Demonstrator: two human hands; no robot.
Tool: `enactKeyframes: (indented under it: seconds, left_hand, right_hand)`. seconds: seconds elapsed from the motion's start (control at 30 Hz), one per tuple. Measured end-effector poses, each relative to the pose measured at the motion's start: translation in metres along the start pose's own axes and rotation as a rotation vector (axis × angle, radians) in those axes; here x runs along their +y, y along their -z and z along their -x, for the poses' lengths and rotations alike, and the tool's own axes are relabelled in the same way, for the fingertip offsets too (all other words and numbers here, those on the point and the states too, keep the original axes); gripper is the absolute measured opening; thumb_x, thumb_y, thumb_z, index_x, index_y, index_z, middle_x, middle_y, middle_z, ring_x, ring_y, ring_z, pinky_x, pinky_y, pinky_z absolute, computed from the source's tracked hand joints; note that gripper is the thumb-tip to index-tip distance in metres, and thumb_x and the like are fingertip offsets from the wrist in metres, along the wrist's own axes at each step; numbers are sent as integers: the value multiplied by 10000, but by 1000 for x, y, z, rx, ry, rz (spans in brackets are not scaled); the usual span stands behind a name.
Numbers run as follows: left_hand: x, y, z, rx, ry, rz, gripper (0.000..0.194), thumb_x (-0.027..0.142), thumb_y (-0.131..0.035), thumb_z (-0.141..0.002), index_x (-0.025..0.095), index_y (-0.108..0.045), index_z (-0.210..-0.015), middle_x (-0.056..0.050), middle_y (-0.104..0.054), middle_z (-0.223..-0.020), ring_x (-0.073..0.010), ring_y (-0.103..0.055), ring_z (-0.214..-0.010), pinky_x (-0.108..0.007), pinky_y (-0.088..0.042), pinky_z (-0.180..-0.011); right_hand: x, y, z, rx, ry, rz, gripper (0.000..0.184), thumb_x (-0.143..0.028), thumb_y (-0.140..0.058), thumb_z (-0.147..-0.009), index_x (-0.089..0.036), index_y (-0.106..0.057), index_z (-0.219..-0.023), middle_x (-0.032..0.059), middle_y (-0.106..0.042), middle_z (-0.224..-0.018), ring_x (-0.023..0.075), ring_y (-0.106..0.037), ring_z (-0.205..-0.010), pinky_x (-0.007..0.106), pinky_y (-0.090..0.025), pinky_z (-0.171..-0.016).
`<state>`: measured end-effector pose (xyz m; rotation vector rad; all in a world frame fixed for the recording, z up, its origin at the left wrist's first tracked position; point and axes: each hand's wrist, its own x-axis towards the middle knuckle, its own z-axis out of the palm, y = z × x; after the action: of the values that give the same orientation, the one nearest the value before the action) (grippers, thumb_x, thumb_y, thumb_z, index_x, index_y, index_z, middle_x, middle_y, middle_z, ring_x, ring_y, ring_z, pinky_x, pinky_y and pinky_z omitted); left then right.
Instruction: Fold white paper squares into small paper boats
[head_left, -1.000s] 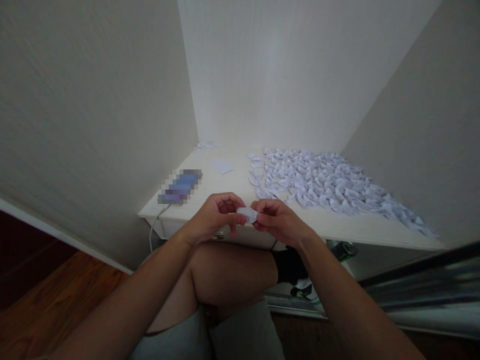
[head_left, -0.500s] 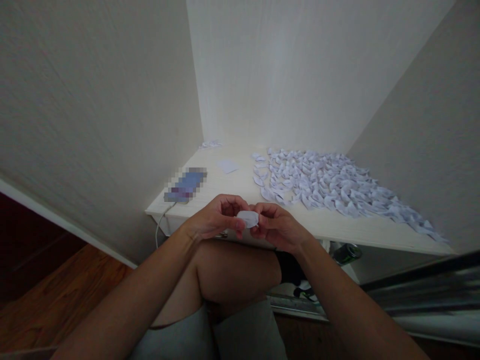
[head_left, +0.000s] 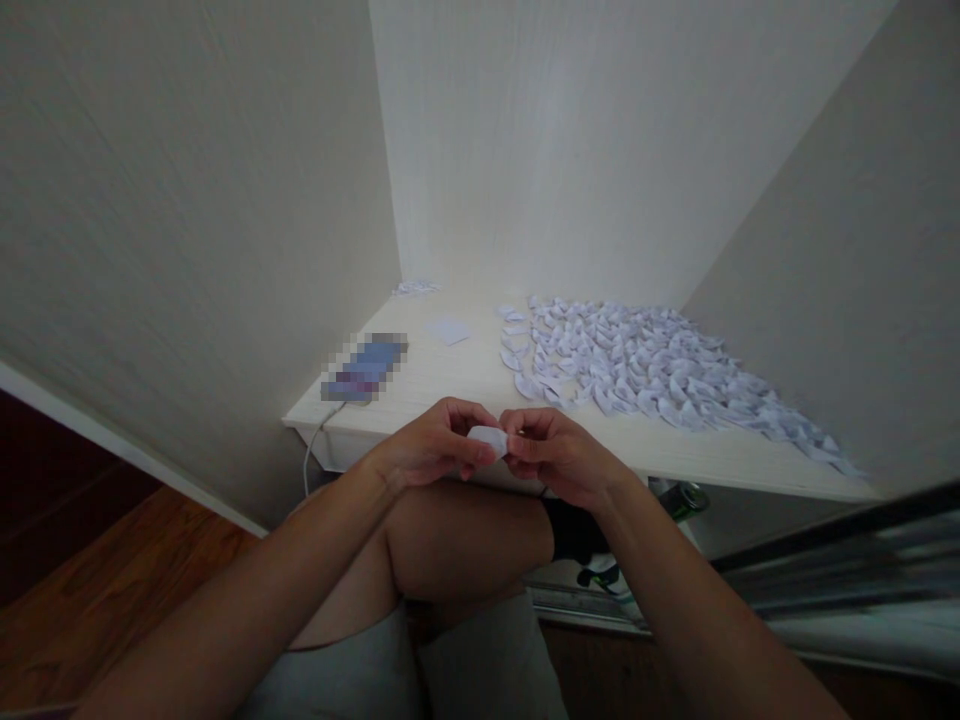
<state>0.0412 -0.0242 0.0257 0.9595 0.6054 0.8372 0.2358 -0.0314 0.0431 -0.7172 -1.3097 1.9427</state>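
Both hands meet above my lap, just in front of the desk edge, around one small folded piece of white paper. My left hand pinches its left side between thumb and fingers. At the paper's right end, the thumb and fingertips of my right hand grip it too. Part of the paper is hidden behind the fingers. Beyond my right hand, many similar folded paper pieces lie spread over the right part of the desk.
On the white desk lie a flat sheet of paper, a blurred-out phone with a white cable, and small white scraps in the back corner. A dark can is under the desk. Panels enclose three sides.
The paper has turned and tilted slightly between my fingers, showing a broader face half a second ago than now. Both hands keep hold of it. The view has shifted a little.
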Motion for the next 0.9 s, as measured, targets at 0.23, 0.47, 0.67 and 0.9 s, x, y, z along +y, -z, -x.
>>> enactKeyframes:
  seconds: [0.23,0.47,0.67,0.9]
  left_hand:
    - [-2,1,-1,14,-15,-5,342,209,-962,-419,147,-772,-697,5,-659,-565,-56,-513,-397,-136,-413,-350]
    - [0,3,0,-8,-19,-46,352,237,-958,-494,129,-775,-775,-22,-694,-640,-80,-574,-457,-152,-452,-392]
    - [2,1,-1,82,-157,-67,359,232,-917,-616,149,-763,-929,-41,-742,-778,-123,-676,-614,-205,-557,-541]
    - [-4,-1,-5,121,-217,-89,375,230,-908,-647,160,-754,-982,-2,-718,-783,-107,-674,-629,-220,-585,-594]
  right_hand:
    - [8,3,-3,-21,-95,-138,318,-298,-930,-594,-171,-657,-693,-43,-516,-666,77,-382,-573,203,-266,-496]
    - [15,5,-4,-40,-73,-192,365,-319,-941,-596,-171,-624,-701,-34,-552,-675,84,-453,-593,205,-288,-522]
    - [6,13,3,147,76,-26,309,-380,-856,-714,-189,-619,-767,-28,-582,-679,98,-516,-608,212,-342,-529]
    - [-2,12,12,321,473,809,267,-260,-788,-794,-234,-702,-1045,21,-686,-914,147,-619,-747,263,-476,-616]
